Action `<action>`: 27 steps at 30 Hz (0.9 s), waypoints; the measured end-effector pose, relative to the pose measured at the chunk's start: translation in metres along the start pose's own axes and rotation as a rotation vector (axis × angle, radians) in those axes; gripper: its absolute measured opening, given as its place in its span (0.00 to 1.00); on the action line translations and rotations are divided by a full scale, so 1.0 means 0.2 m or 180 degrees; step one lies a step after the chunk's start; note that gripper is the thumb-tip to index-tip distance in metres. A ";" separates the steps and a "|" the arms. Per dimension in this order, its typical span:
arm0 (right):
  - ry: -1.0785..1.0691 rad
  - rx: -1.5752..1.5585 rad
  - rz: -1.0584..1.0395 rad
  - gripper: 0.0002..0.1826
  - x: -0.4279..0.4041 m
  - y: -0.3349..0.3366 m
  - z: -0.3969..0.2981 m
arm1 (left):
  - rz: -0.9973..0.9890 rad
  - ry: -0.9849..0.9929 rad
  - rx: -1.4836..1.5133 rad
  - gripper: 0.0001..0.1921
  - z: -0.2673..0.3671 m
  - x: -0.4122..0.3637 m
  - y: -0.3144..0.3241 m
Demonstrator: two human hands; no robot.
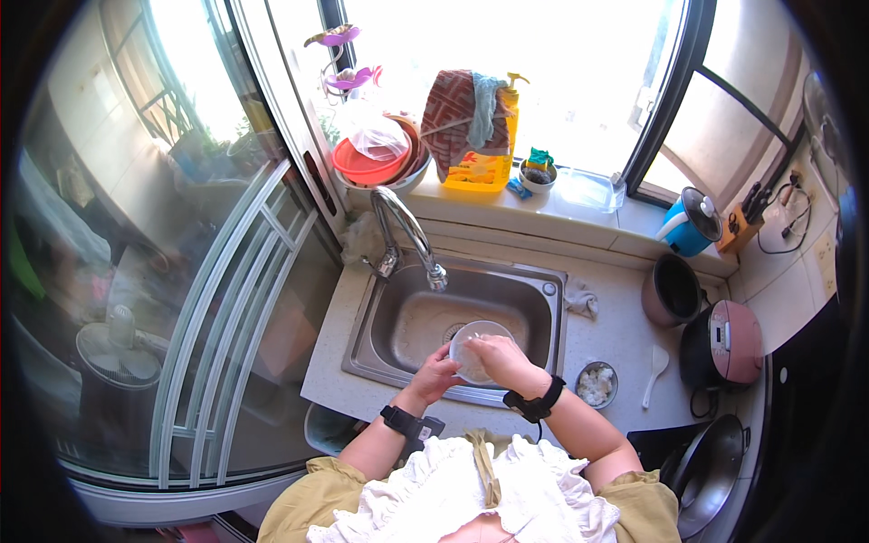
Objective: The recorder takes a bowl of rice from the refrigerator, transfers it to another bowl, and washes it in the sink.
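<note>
Over the front of the stainless steel sink [414, 305], a pale bowl [470, 372] is tilted, its inside towards me. My left hand [434, 379] grips the bowl's left rim. My right hand [506, 363] reaches over the bowl with its fingertips bunched inside; whether they hold anything is hard to tell. Whitish, cloudy contents show in the bowl. The curved chrome faucet [407, 227] stands at the sink's back left, and its spout ends behind the bowl. A small bowl of cooked white rice [596, 385] sits on the counter right of the sink.
Right of the sink are a white rice paddle [655, 377], an inner pot [671, 292], a pink rice cooker [734, 343] and a wok [709, 475]. A rag [582, 301] lies beside the sink. On the sill stand a yellow soap bottle [478, 173] and basins [370, 163].
</note>
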State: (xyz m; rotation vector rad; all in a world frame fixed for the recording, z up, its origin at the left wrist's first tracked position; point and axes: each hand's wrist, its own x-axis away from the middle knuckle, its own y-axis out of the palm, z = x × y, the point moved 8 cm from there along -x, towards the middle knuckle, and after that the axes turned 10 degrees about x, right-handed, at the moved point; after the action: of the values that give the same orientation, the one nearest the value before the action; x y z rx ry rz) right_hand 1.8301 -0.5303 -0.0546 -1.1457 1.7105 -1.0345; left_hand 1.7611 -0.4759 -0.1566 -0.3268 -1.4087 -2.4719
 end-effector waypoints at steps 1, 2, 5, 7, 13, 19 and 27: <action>-0.0003 -0.0003 0.0000 0.15 0.01 -0.01 -0.01 | 0.0003 0.0003 -0.0001 0.28 0.00 0.00 0.00; 0.0028 0.0090 -0.0073 0.13 0.02 -0.02 -0.02 | 0.0051 0.0019 0.0012 0.28 0.01 0.00 0.00; 0.0018 0.0202 -0.0319 0.09 0.04 0.03 -0.01 | 0.0058 0.0018 0.0026 0.28 0.01 0.00 0.02; -0.0043 0.0209 -0.0502 0.06 0.05 0.08 -0.01 | 0.0035 0.0014 0.0034 0.28 0.00 0.00 0.02; 0.0177 0.0576 -0.0660 0.05 0.04 0.09 -0.01 | -0.0033 0.0039 -0.0022 0.27 -0.01 -0.01 0.03; 0.0462 0.0604 -0.0207 0.12 0.03 -0.07 -0.02 | 0.0043 0.0063 0.0089 0.27 -0.01 -0.01 0.00; 0.0467 0.0473 -0.0401 0.14 0.02 0.02 0.01 | -0.0095 0.0031 0.0057 0.29 0.02 -0.01 0.04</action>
State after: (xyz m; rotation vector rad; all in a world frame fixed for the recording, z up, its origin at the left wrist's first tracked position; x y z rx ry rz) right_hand 1.8293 -0.5341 -0.0594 -1.1165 1.6588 -1.3296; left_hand 1.7655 -0.4772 -0.1483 -0.2916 -1.4412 -2.4796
